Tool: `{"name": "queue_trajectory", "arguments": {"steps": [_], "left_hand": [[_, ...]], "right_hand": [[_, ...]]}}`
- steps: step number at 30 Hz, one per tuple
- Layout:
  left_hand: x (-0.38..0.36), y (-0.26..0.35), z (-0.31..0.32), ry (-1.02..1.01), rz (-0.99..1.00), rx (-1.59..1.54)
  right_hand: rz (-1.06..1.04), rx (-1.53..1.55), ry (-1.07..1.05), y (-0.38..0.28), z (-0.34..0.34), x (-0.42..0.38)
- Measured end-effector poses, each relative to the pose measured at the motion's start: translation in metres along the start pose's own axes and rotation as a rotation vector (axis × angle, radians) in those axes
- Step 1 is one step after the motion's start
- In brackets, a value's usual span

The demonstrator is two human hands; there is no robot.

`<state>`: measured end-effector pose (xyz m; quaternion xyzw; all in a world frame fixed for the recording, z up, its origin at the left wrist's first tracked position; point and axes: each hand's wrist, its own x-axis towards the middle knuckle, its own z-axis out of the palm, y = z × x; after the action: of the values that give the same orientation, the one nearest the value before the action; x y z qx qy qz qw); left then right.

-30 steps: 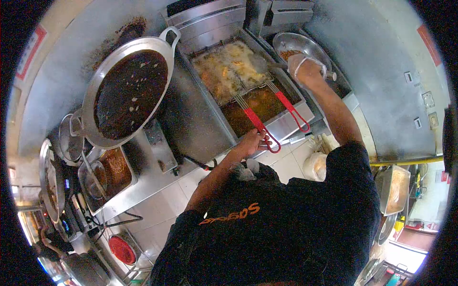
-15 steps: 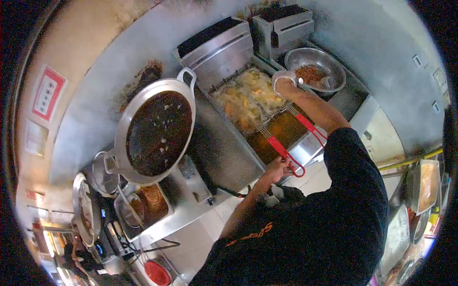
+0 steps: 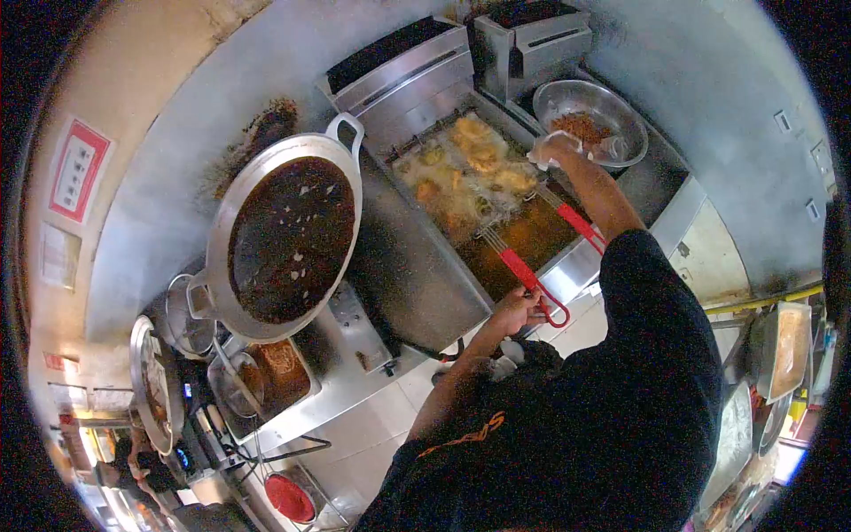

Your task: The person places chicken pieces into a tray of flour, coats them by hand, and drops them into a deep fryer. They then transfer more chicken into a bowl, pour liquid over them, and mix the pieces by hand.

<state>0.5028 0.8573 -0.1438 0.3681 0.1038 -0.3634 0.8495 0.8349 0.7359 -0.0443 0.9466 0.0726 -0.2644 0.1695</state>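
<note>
My left hand (image 3: 517, 310) is closed round the red handle (image 3: 525, 273) of a wire fry basket at the front of the fryer. Bubbling oil with golden battered food (image 3: 479, 146) fills the back of the fryer. At its right edge is my right hand (image 3: 558, 148), in a clear glove, beside the rim of a steel bowl (image 3: 631, 115) with reddish-brown bits (image 3: 581, 127). Its fingers are blurred, and whether they hold anything is unclear. A second red handle (image 3: 581, 227) lies below my right forearm, untouched.
A large pot of dark liquid (image 3: 292, 239) stands left of the fryer. Beyond it are a tray of brown food (image 3: 285, 372), a sieve (image 3: 188, 319) and a round pan (image 3: 146, 381). Part of another person (image 3: 151, 470) shows at lower left. Trays (image 3: 789, 350) stand at right.
My right hand has moved right, from over the oil towards the steel bowl. Steam has thinned and the frying pieces show more clearly. My left hand stays at the handle.
</note>
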Motion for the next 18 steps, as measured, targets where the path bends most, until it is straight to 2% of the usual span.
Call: {"name": "queue_trajectory", "arguments": {"steps": [2,3,4,6,7,8,10,11,14,15,16,18], "left_hand": [[-0.003,0.001,0.004,0.045,-0.008,0.039],[-0.004,0.001,0.005,0.043,0.005,0.014],[-0.006,0.003,0.006,0.042,0.003,0.012],[-0.007,0.009,0.012,0.08,-0.036,0.073],[-0.007,0.008,0.01,0.078,-0.04,0.07],[-0.006,0.007,0.009,0.06,-0.038,0.05],[-0.006,0.007,0.008,0.042,-0.04,0.029],[-0.007,0.007,0.008,0.041,-0.023,0.043],[-0.004,0.003,0.001,0.02,-0.005,0.012],[-0.002,0.0,-0.001,0.0,-0.001,-0.037],[-0.003,0.0,0.0,-0.001,-0.002,-0.038],[-0.003,0.002,0.002,0.028,-0.028,-0.016]], "right_hand": [[-0.199,0.237,0.209,0.015,0.027,0.003],[0.073,0.237,0.159,0.018,0.029,0.002],[0.074,0.235,0.156,0.025,0.029,-0.001],[-0.179,0.451,0.207,0.045,0.036,-0.007],[-0.336,0.315,0.131,0.053,0.033,-0.005],[-0.332,0.316,0.127,0.059,0.036,-0.004],[-0.339,0.204,0.461,0.069,0.042,-0.005],[-0.335,0.206,0.457,0.071,0.044,-0.006],[-0.231,0.182,0.771,0.084,0.041,0.01],[-0.318,-0.046,0.649,0.098,0.039,0.034],[-0.317,-0.047,0.648,0.091,0.019,-0.018],[-0.058,0.201,0.698,0.044,-0.045,-0.147]]}}
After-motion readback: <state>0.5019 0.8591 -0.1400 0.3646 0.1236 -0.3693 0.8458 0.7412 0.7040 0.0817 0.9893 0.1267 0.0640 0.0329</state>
